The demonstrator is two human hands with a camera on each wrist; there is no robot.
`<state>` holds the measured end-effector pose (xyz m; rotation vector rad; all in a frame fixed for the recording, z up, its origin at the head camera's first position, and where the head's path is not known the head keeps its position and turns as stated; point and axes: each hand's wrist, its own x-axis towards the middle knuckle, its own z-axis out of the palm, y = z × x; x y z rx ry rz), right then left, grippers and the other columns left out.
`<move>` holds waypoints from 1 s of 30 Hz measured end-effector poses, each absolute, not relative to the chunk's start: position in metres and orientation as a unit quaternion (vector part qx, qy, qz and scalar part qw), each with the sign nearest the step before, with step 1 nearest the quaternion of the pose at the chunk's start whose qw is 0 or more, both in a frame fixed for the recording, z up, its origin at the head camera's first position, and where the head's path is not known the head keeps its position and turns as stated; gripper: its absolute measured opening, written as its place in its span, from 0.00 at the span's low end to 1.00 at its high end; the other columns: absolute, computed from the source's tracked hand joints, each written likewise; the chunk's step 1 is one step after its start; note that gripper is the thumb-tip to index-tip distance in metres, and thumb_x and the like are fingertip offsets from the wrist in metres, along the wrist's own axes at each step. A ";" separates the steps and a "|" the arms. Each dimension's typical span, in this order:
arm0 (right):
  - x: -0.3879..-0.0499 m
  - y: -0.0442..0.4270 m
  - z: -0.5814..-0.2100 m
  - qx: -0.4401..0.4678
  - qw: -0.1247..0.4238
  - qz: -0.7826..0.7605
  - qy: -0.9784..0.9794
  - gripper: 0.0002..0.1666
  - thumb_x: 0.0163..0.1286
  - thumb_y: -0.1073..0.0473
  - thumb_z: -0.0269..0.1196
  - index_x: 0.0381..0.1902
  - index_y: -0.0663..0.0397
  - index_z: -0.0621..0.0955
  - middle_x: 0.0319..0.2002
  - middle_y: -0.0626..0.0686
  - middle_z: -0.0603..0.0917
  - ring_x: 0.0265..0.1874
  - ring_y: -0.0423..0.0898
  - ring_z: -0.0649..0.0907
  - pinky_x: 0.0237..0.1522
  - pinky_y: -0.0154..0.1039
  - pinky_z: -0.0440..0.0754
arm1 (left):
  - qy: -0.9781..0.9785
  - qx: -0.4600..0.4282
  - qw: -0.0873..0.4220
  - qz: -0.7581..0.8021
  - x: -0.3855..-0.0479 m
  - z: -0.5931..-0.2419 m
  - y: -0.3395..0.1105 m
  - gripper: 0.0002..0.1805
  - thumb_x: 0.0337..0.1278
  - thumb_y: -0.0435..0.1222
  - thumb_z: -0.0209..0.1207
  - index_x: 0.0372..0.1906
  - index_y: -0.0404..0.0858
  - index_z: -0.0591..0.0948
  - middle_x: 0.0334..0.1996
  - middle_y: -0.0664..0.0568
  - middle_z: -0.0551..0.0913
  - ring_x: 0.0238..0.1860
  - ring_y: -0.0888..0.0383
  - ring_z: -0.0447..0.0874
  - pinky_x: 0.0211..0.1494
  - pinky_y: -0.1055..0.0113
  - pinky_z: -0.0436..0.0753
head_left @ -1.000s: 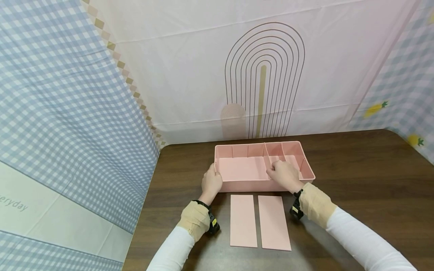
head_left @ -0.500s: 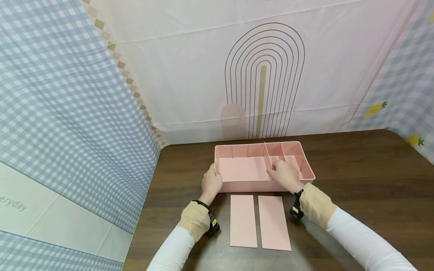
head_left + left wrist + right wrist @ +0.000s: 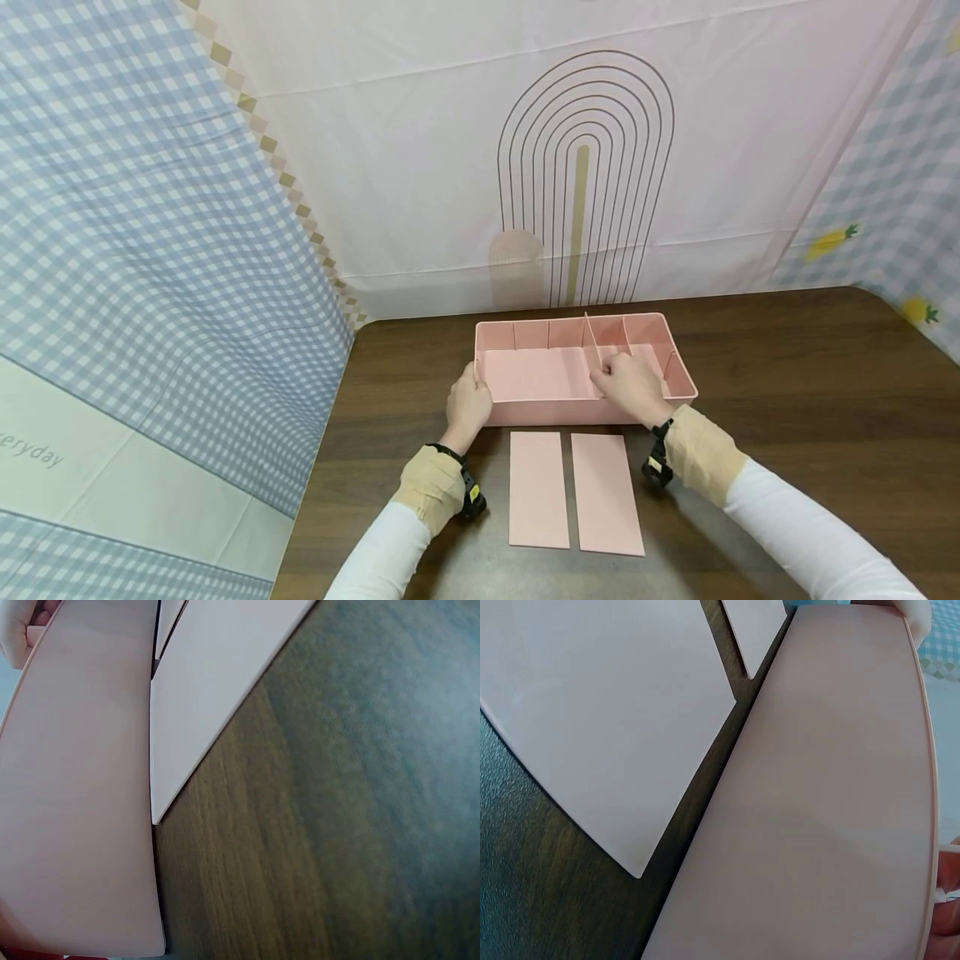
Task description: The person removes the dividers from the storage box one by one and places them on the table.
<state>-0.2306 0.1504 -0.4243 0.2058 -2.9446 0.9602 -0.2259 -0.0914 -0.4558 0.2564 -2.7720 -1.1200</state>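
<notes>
Pink box [image 3: 543, 412], long, open-topped: near desk's [image 3: 787, 392] far edge. Left hand [image 3: 468, 403]: fingers clamped on box's left end. Right hand [image 3: 632, 388]: fingers curled, pinching divider [image 3: 590, 354]. Two pink panels [image 3: 538, 490]: flat, just before box, slightly apart. Desk extends well past box's right end. Right wrist view only: fingers [image 3: 943, 926] behind front wall.

Left sleeve [image 3: 378, 554]: white, long, bottom edge left of centre | right sleeve [image 3: 817, 533]: same white, lower right | wrist wraps [image 3: 431, 490]: beige, crinkled, one beyond each sleeve | wrist straps [image 3: 447, 451]: black | wrist cameras [image 3: 472, 507]: black, yellow labels [image 3: 474, 493]
</notes>
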 end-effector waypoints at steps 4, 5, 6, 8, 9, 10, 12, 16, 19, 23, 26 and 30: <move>-0.230 0.150 -0.424 0.070 0.034 0.310 -0.948 0.20 0.57 0.59 0.52 0.07 0.50 0.64 0.08 0.46 0.67 0.09 0.40 0.63 0.12 0.32 0.56 | -0.921 0.086 0.069 -0.374 -0.226 -0.455 -0.091 0.21 0.60 0.35 0.40 0.58 0.37 0.69 0.50 0.40 0.77 0.48 0.42 0.77 0.46 0.49 0.74; -0.230 0.150 -0.424 0.072 0.039 0.308 -0.948 0.20 0.57 0.59 0.52 0.07 0.50 0.64 0.08 0.46 0.66 0.09 0.40 0.62 0.12 0.32 0.56 | -0.921 0.086 0.068 -0.375 -0.226 -0.455 -0.092 0.21 0.60 0.35 0.40 0.58 0.37 0.69 0.50 0.40 0.77 0.48 0.42 0.77 0.46 0.49 0.74; -0.230 0.149 -0.424 0.073 0.042 0.308 -0.948 0.20 0.57 0.59 0.52 0.07 0.50 0.63 0.08 0.46 0.66 0.09 0.40 0.62 0.12 0.32 0.56 | -0.921 0.087 0.067 -0.375 -0.226 -0.455 -0.092 0.21 0.60 0.34 0.40 0.58 0.37 0.69 0.50 0.40 0.77 0.48 0.42 0.76 0.46 0.49 0.74; -0.230 0.149 -0.424 0.075 0.047 0.306 -0.948 0.20 0.57 0.60 0.52 0.07 0.50 0.63 0.08 0.45 0.64 0.08 0.40 0.61 0.12 0.32 0.55 | -0.921 0.087 0.066 -0.375 -0.225 -0.455 -0.092 0.21 0.60 0.34 0.40 0.58 0.37 0.68 0.50 0.40 0.77 0.48 0.42 0.76 0.47 0.49 0.73; -0.230 0.149 -0.424 0.076 0.049 0.303 -0.949 0.20 0.57 0.60 0.52 0.07 0.50 0.63 0.08 0.45 0.63 0.09 0.40 0.61 0.12 0.32 0.55 | -0.921 0.086 0.065 -0.374 -0.225 -0.455 -0.092 0.21 0.60 0.34 0.40 0.58 0.37 0.68 0.50 0.40 0.76 0.48 0.42 0.76 0.47 0.49 0.73; -0.231 0.149 -0.424 0.077 0.050 0.302 -0.949 0.20 0.57 0.60 0.52 0.07 0.51 0.63 0.08 0.45 0.63 0.08 0.40 0.61 0.12 0.32 0.55 | -0.921 0.086 0.064 -0.375 -0.225 -0.455 -0.092 0.21 0.60 0.34 0.40 0.59 0.37 0.68 0.51 0.40 0.76 0.48 0.42 0.76 0.47 0.49 0.73; -0.231 0.150 -0.424 0.078 0.052 0.301 -0.949 0.20 0.57 0.61 0.52 0.07 0.51 0.63 0.07 0.45 0.63 0.08 0.40 0.61 0.12 0.32 0.55 | -0.921 0.086 0.064 -0.374 -0.225 -0.454 -0.092 0.21 0.60 0.34 0.40 0.59 0.37 0.68 0.51 0.40 0.76 0.48 0.43 0.76 0.47 0.49 0.73; -0.230 0.150 -0.422 0.081 0.057 0.302 -0.948 0.20 0.57 0.61 0.52 0.07 0.51 0.63 0.07 0.45 0.63 0.08 0.41 0.61 0.12 0.32 0.55 | -0.921 0.084 0.064 -0.374 -0.225 -0.455 -0.092 0.22 0.60 0.34 0.40 0.59 0.37 0.68 0.51 0.40 0.76 0.49 0.43 0.76 0.47 0.50 0.74; -0.230 0.150 -0.421 0.083 0.059 0.301 -0.948 0.20 0.57 0.61 0.52 0.08 0.51 0.63 0.08 0.45 0.62 0.09 0.41 0.61 0.13 0.32 0.55 | -0.922 0.083 0.066 -0.374 -0.226 -0.455 -0.092 0.22 0.59 0.34 0.40 0.59 0.36 0.68 0.51 0.40 0.76 0.49 0.43 0.76 0.48 0.50 0.74; -0.229 0.150 -0.420 0.084 0.062 0.300 -0.948 0.20 0.57 0.61 0.52 0.08 0.51 0.62 0.08 0.45 0.62 0.09 0.41 0.61 0.13 0.32 0.55 | -0.922 0.082 0.067 -0.373 -0.226 -0.456 -0.092 0.22 0.59 0.34 0.40 0.59 0.36 0.68 0.51 0.40 0.76 0.49 0.43 0.76 0.47 0.50 0.74; -0.230 0.149 -0.419 0.086 0.064 0.301 -0.947 0.19 0.57 0.60 0.51 0.08 0.51 0.62 0.08 0.45 0.62 0.09 0.41 0.61 0.13 0.32 0.56 | -0.922 0.081 0.066 -0.374 -0.226 -0.456 -0.092 0.22 0.60 0.34 0.40 0.59 0.36 0.68 0.51 0.40 0.76 0.49 0.43 0.76 0.47 0.50 0.74; -0.229 0.149 -0.418 0.089 0.069 0.306 -0.945 0.20 0.57 0.60 0.51 0.08 0.50 0.61 0.08 0.45 0.62 0.09 0.41 0.60 0.13 0.32 0.56 | -0.920 0.081 0.064 -0.377 -0.226 -0.456 -0.092 0.22 0.60 0.35 0.40 0.59 0.36 0.67 0.51 0.40 0.76 0.49 0.43 0.76 0.47 0.49 0.74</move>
